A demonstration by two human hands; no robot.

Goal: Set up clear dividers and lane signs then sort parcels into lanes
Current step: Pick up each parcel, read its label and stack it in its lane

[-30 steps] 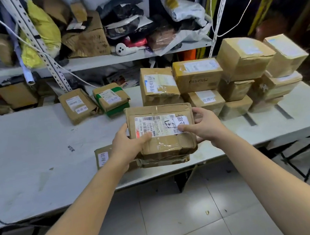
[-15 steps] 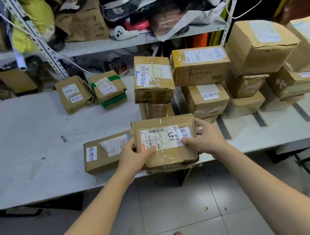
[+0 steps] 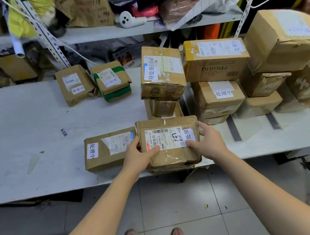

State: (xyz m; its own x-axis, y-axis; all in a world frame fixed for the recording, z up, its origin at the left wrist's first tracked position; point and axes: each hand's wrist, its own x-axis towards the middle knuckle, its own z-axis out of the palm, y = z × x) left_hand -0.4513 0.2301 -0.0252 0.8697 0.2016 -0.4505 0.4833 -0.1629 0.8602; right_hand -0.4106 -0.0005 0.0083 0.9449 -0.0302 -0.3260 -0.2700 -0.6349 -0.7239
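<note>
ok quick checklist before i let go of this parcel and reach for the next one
1. Grip: ok. The left hand and right hand hold the held parcel by its two ends.
2. Label up: ok. Its barcode label faces the camera.
3. Sticker matches the flat parcel beside it: cannot tell. The held one's sticker is only partly readable.
4. Set down fully: cannot tell. A flattened parcel lies under it.
5. Away from the table edge: not ok. It sits at the near edge.
</note>
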